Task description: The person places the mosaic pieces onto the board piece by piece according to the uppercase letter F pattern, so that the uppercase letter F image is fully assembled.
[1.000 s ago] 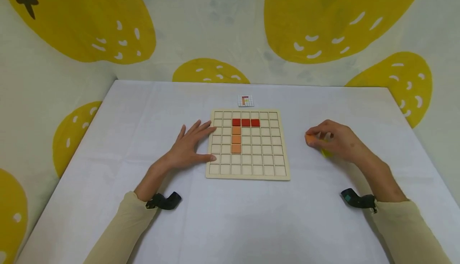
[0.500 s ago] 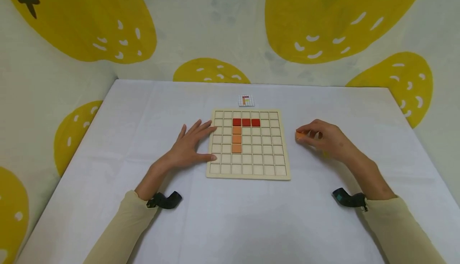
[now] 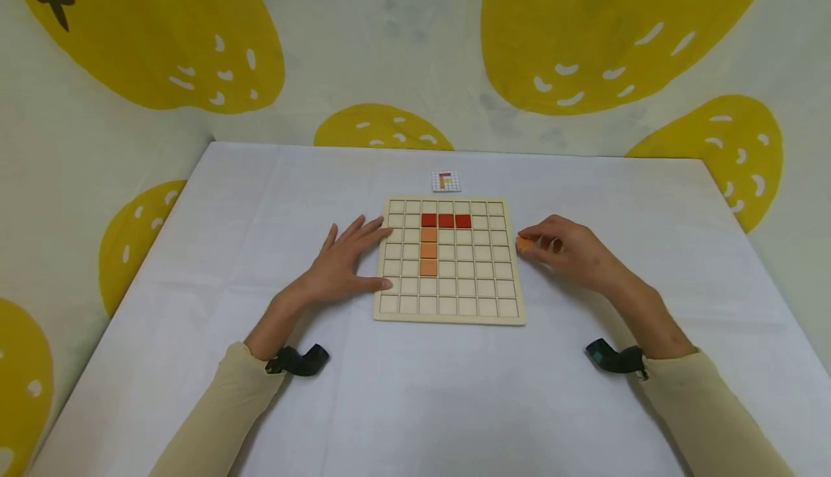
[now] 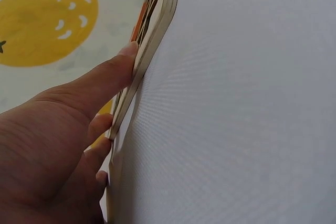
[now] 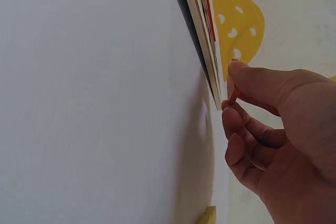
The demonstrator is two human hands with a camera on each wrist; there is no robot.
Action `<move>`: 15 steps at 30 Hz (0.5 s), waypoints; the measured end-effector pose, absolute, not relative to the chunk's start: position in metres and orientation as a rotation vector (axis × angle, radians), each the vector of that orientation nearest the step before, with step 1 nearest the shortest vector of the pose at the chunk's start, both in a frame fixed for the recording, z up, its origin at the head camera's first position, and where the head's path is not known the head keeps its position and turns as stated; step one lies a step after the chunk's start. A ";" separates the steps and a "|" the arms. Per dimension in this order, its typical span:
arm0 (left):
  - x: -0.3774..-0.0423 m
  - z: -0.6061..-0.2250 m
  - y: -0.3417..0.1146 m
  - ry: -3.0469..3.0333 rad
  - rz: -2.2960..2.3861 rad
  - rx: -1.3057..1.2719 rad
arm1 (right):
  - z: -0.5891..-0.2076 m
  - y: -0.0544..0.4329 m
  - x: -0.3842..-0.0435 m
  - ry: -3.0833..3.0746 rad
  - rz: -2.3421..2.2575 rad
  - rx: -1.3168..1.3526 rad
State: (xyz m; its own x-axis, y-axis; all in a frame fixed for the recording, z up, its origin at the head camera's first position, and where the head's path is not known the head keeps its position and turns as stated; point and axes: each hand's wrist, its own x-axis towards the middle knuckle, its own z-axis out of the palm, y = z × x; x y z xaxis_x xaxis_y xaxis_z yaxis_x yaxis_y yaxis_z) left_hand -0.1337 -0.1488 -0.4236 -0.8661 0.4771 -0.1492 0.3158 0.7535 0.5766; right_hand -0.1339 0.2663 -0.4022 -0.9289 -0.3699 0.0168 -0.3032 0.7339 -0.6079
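Observation:
A square wooden grid board [image 3: 449,320] lies on the table, with a row of red tiles [image 3: 446,221] and a column of orange tiles [image 3: 428,251] below its left end. My left hand [image 3: 340,264] is spread along the board's left edge, thumb and fingertips touching the frame; in the left wrist view the thumb [image 4: 113,72] rests on the rim. My right hand [image 3: 574,253] pinches an orange tile [image 3: 524,244] between thumb and fingers, just off the board's right edge. The right wrist view shows this tile [image 5: 233,95] edge-on, partly hidden by the fingertips.
Behind the board lies a small card [image 3: 446,181] printed with a coloured grid pattern. A yellow piece [image 5: 209,216] shows at the bottom of the right wrist view. White cloth [image 3: 415,390] covers the table, and patterned fabric [image 3: 389,44] hangs behind it.
My right hand has moved left towards the board, carrying the orange tile away from the yellow piece on the right. The left hand stays against the board.

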 end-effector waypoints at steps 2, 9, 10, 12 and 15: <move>-0.134 -0.423 -0.149 2.666 0.795 0.614 | -0.403 0.263 -0.134 2.813 -0.976 -0.547; -0.133 -0.422 -0.149 2.662 0.803 0.611 | -0.405 0.250 -0.134 2.792 -0.980 -0.571; -0.133 -0.422 -0.149 2.663 0.804 0.613 | -0.405 0.249 -0.134 2.787 -0.985 -0.568; -0.133 -0.422 -0.148 2.664 0.803 0.615 | -0.403 0.245 -0.134 2.779 -0.993 -0.571; -0.133 -0.423 -0.148 2.665 0.804 0.613 | -0.403 0.241 -0.133 2.780 -1.006 -0.584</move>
